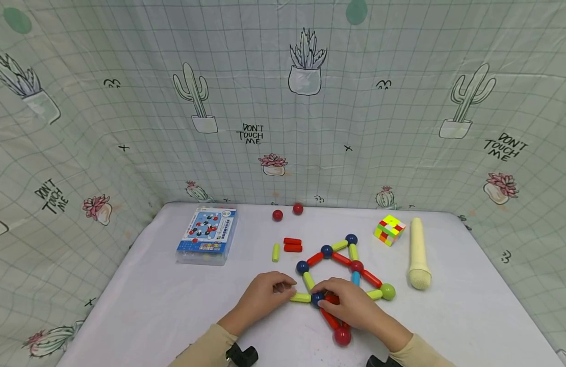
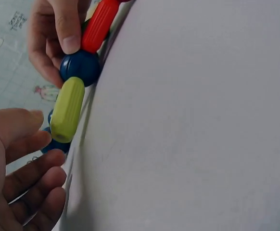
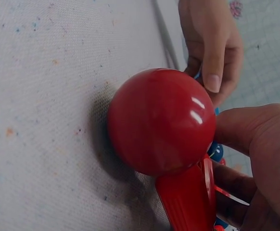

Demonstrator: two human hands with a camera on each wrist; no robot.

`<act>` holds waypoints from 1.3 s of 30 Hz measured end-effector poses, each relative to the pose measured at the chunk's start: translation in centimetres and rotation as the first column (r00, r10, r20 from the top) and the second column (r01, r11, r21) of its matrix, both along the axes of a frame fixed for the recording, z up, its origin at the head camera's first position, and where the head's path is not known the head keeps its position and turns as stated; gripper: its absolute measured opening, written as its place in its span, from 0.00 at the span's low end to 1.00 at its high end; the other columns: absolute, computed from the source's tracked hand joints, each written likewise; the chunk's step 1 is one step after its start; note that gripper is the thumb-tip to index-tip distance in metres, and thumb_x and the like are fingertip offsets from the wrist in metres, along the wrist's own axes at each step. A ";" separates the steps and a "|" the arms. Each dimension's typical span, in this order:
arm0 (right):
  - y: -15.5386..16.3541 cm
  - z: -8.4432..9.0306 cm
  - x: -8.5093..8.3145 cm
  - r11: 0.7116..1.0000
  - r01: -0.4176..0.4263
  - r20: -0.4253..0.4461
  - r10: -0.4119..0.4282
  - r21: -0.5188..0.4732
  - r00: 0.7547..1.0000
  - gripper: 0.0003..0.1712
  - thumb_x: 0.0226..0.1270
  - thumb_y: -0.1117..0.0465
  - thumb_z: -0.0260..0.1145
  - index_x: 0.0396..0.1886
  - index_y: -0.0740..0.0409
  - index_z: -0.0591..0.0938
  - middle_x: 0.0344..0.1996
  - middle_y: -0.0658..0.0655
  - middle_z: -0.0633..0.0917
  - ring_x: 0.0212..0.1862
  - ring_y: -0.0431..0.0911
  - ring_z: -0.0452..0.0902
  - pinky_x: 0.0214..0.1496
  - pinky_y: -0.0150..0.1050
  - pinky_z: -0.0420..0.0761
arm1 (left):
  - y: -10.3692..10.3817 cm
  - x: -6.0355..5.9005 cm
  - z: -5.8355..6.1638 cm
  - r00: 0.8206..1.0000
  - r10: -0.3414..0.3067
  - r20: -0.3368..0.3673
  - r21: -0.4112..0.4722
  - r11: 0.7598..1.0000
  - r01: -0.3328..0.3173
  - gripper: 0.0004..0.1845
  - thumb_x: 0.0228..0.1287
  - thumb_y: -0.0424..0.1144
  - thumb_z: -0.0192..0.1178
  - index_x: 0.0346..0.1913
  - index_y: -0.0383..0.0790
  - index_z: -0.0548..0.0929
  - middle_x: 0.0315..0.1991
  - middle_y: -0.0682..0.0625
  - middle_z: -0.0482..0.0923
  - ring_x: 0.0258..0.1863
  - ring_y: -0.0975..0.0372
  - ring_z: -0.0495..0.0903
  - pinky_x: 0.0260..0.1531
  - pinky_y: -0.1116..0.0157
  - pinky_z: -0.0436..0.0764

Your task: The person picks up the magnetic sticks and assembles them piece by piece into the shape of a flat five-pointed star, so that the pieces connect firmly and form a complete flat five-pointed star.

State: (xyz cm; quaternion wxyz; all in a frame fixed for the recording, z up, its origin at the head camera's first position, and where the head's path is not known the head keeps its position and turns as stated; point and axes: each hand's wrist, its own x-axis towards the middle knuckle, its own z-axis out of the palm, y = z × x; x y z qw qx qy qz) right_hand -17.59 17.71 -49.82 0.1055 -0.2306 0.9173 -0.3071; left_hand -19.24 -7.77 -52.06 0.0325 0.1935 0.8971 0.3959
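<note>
My right hand (image 1: 352, 303) pinches a dark blue ball (image 1: 317, 299) between thumb and fingers, at the near left corner of a structure of balls and sticks lying on the table. From that ball a yellow-green stick (image 1: 301, 297) points left. Close beside its free end is my left hand (image 1: 264, 294), its fingers loosely bent and holding nothing; the left wrist view shows a gap to the stick (image 2: 68, 109). A red stick (image 1: 330, 320) leads to a red ball (image 1: 342, 336) at the near end. My right hand hides part of the structure's middle.
Two loose red balls (image 1: 277, 215), two red sticks (image 1: 292, 248) and a yellow-green stick (image 1: 276, 252) lie beyond the structure. A boxed set (image 1: 207, 234) is at the back left. At the right are a puzzle cube (image 1: 390, 230) and a pale yellow microphone-shaped object (image 1: 418, 255).
</note>
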 end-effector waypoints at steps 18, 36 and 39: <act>-0.3 -0.4 0.0 1.000 0.007 0.001 -0.007 -0.004 1.000 0.14 0.70 0.53 0.70 0.54 0.39 0.85 0.47 0.40 0.82 0.46 0.39 0.75 0.51 0.41 0.81 | -0.8 -4.9 -0.1 0.921 0.375 -0.105 -0.173 0.905 -0.388 0.32 0.61 0.52 0.73 0.65 0.41 0.79 0.41 0.51 0.77 0.36 0.60 0.75 0.38 0.62 0.80; -0.1 -0.3 0.0 1.000 0.015 0.013 -0.015 -0.004 1.000 0.14 0.70 0.53 0.70 0.54 0.38 0.85 0.46 0.40 0.82 0.46 0.40 0.74 0.49 0.40 0.80 | -1.8 -4.2 0.0 0.953 0.276 -0.128 -0.134 0.947 -0.292 0.11 0.62 0.34 0.71 0.48 0.45 0.89 0.37 0.53 0.79 0.35 0.62 0.73 0.36 0.65 0.76; 0.0 -0.3 0.0 1.000 0.012 0.017 -0.012 -0.004 1.000 0.15 0.70 0.53 0.70 0.54 0.38 0.84 0.46 0.40 0.82 0.46 0.40 0.74 0.49 0.40 0.80 | -1.8 -4.0 -0.2 0.955 0.267 -0.129 -0.136 0.949 -0.284 0.11 0.62 0.36 0.72 0.48 0.46 0.89 0.36 0.54 0.79 0.35 0.62 0.73 0.37 0.65 0.77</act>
